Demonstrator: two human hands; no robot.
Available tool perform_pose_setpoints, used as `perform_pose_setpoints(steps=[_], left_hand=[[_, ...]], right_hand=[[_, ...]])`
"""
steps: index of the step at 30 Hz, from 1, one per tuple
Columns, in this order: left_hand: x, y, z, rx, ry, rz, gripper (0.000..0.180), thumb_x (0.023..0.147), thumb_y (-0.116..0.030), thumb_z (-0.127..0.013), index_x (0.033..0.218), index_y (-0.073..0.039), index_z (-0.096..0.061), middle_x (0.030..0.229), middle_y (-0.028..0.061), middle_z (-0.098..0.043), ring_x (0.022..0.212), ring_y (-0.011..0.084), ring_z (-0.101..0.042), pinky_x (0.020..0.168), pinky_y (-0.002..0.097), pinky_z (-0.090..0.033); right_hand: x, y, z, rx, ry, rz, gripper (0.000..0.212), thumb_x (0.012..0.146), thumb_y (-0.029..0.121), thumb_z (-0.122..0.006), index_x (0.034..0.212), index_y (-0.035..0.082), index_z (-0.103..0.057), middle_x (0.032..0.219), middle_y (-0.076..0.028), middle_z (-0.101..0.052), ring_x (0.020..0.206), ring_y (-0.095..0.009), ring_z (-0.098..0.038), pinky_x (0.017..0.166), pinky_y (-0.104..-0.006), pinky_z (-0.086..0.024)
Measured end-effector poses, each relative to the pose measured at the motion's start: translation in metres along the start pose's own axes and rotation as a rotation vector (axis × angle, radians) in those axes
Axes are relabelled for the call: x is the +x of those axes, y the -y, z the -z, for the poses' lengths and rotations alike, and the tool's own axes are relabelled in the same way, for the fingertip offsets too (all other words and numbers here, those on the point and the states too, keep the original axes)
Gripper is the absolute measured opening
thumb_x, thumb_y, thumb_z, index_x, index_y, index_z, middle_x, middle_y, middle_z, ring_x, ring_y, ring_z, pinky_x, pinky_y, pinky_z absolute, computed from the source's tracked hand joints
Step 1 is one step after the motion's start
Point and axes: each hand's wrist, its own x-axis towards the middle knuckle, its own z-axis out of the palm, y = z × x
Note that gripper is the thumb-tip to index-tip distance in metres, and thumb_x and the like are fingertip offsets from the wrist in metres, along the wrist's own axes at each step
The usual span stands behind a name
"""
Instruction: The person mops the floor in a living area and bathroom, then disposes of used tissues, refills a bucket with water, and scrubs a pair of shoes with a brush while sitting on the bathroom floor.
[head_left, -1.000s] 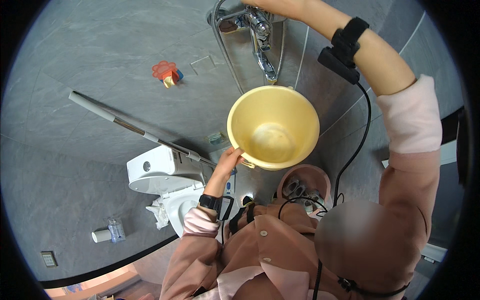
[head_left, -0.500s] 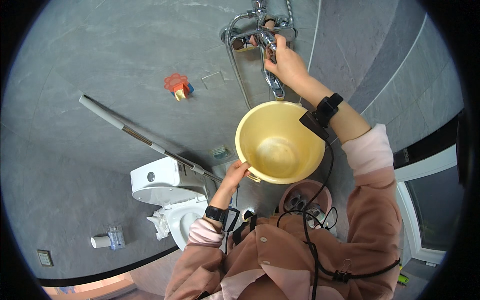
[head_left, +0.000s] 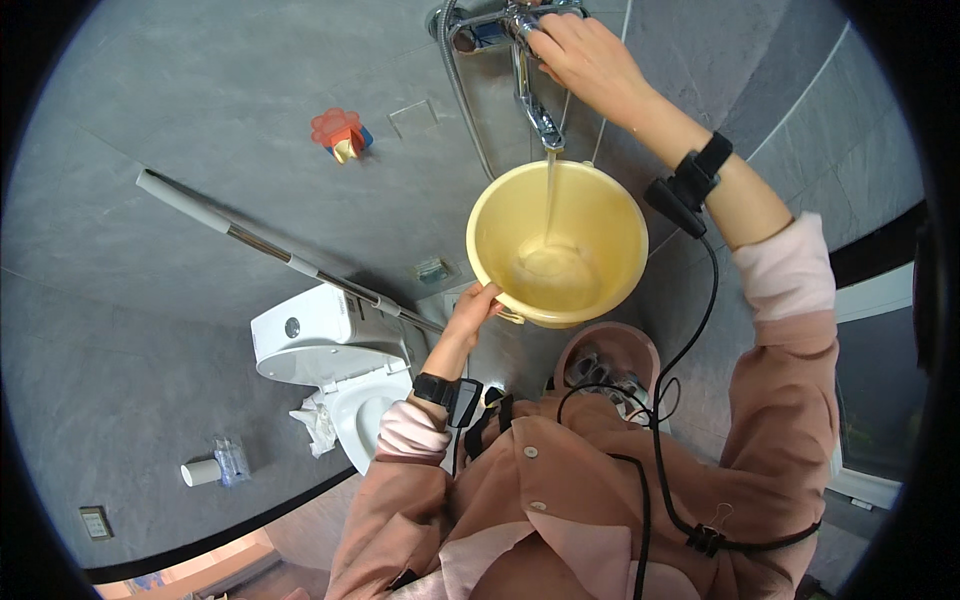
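My left hand [head_left: 472,312] grips the near left rim of a yellow bucket [head_left: 500,240], fingers closed over the edge beside its handle end. The bucket is held tilted under the spout of a chrome wall faucet [head_left: 540,125]. A thin stream of water [head_left: 550,200] falls from the spout into the bucket, and a shallow pool lies at its bottom. Up at the faucet, my right hand [head_left: 590,62] has its fingers curled round the control handle, which they partly hide. Both wrists wear black straps with small devices.
A pink tub [head_left: 645,350] with shoes in it stands below the bucket. To the left are an open white toilet [head_left: 345,405] and a leaning pole [head_left: 290,262]. A red flower-shaped holder [head_left: 335,128] hangs on the wall. A black cable [head_left: 705,330] runs from my right wrist.
Water now runs from the spout; earlier none was flowing. My right hand has shifted on the faucet handle, its elbow further out. The whole view has moved slightly, with my left hand still on the bucket.
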Motion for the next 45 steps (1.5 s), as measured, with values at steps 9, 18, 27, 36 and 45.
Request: perform_pose_setpoints(steps=[9,18,27,36,45], left_hand=[[-0.006,0.007,-0.003,0.013,-0.09,-0.01,0.017,0.083,-0.018,-0.054,0.088,-0.003,-0.06,0.076,-0.0009,-0.058,0.064,0.0051,-0.05,0.064,0.0187,-0.043],[-0.011,0.014,0.003,0.091,-0.03,-0.074,0.018,0.084,-0.016,-0.054,0.093,-0.002,-0.06,0.079,-0.0001,-0.06,0.064,0.0046,-0.051,0.057,0.0161,-0.039],[-0.021,0.019,0.015,0.002,-0.075,0.0,0.023,0.085,-0.015,-0.053,0.1,0.001,-0.059,0.089,0.0044,-0.062,0.072,0.0066,-0.058,0.059,0.0135,-0.047],[0.002,0.036,0.005,0.193,-0.048,0.04,0.029,0.084,-0.018,-0.053,0.107,-0.002,-0.059,0.093,0.0046,-0.063,0.081,0.0112,-0.06,0.068,0.021,-0.049],[-0.009,0.023,0.049,-0.033,-0.065,0.039,0.025,0.087,-0.013,-0.048,0.104,0.002,-0.057,0.093,0.0099,-0.064,0.081,0.0131,-0.064,0.069,0.0201,-0.053]], right_hand=[[-0.003,0.002,-0.002,0.344,0.022,-0.202,0.015,0.079,0.014,-0.057,0.085,0.003,-0.049,0.079,-0.011,-0.05,0.074,-0.03,-0.053,0.062,-0.0405,-0.044],[-0.001,0.044,-0.027,0.481,-0.188,-0.869,0.02,0.084,0.018,-0.057,0.085,0.002,-0.046,0.078,-0.019,-0.057,0.074,-0.04,-0.055,0.062,-0.0466,-0.044],[-0.073,0.094,-0.014,0.875,-0.03,-1.176,0.048,0.08,0.018,-0.063,0.12,0.001,-0.043,0.102,-0.015,-0.056,0.084,-0.025,-0.058,0.071,-0.0355,-0.047],[-0.309,0.187,0.051,1.36,0.828,-1.867,0.059,0.084,0.027,-0.061,0.123,-0.008,-0.034,0.117,-0.021,-0.05,0.1,-0.025,-0.057,0.076,-0.0324,-0.051],[-0.292,0.222,0.013,1.58,0.542,-1.863,0.046,0.082,0.017,-0.054,0.122,-0.003,-0.043,0.1,-0.014,-0.061,0.086,-0.021,-0.061,0.063,-0.03,-0.051]])
